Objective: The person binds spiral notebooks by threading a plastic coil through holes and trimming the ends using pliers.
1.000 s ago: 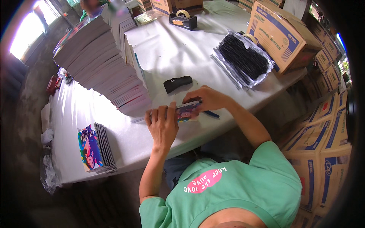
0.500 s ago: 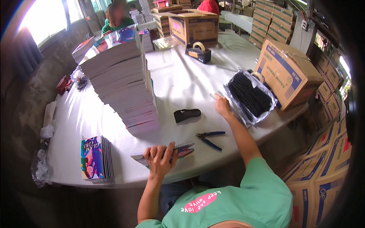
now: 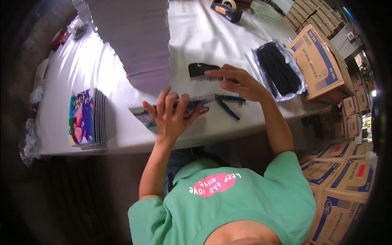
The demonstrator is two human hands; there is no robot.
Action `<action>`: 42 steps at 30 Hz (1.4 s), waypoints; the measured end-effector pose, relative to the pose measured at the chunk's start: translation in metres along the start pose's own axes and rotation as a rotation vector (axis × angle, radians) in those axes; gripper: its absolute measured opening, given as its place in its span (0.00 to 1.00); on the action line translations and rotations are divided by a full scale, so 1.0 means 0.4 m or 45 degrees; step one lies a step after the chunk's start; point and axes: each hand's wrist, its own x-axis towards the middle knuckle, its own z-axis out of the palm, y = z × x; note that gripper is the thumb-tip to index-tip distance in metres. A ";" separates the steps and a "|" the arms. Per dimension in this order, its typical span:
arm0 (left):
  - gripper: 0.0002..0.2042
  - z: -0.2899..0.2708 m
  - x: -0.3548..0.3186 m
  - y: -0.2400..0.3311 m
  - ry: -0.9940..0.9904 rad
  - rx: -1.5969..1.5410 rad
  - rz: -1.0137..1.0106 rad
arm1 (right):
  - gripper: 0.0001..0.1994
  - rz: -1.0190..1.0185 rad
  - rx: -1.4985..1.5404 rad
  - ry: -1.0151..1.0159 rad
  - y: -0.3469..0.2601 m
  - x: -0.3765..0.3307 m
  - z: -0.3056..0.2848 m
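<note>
A thin notebook (image 3: 141, 116) with a colourful cover lies near the table's front edge, a row of holes or wire along its far edge. My left hand (image 3: 171, 116) rests on it with fingers spread, covering its middle. Just beyond the notebook's right end, my right hand (image 3: 243, 83) pinches a dark spiral binding coil (image 3: 213, 78), slightly blurred. Below that hand, cutting pliers with blue handles (image 3: 228, 109) lie with their handles apart. A black handheld object (image 3: 198, 69) sits behind the coil, partly covered.
On the left stands a small pile of spiral-bound notebooks (image 3: 83, 120). A tall stack of paper blocks (image 3: 136, 45) rises beyond my left hand. Many black coils (image 3: 279, 67) lie in a plastic-lined bundle beside a cardboard box (image 3: 320, 61). Farther back is a tape dispenser (image 3: 228, 11).
My right hand has come from beside the coil bundle toward the notebook, bringing a coil with it. My left hand's fingers have spread on the notebook. The view has tilted downward.
</note>
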 end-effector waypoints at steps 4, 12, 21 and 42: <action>0.18 0.005 -0.020 0.022 -0.076 -0.054 -0.135 | 0.14 0.046 -0.104 0.088 -0.016 -0.043 0.037; 0.24 0.010 -0.011 0.038 -0.054 -0.033 -0.169 | 0.09 -0.123 -0.176 0.191 -0.013 -0.032 0.055; 0.31 0.010 -0.009 0.069 -0.093 0.009 -0.292 | 0.08 0.167 0.283 -0.251 -0.009 -0.030 0.035; 0.21 -0.019 0.016 0.058 -0.153 -0.206 -0.310 | 0.13 0.010 -0.392 -0.321 -0.075 -0.043 0.005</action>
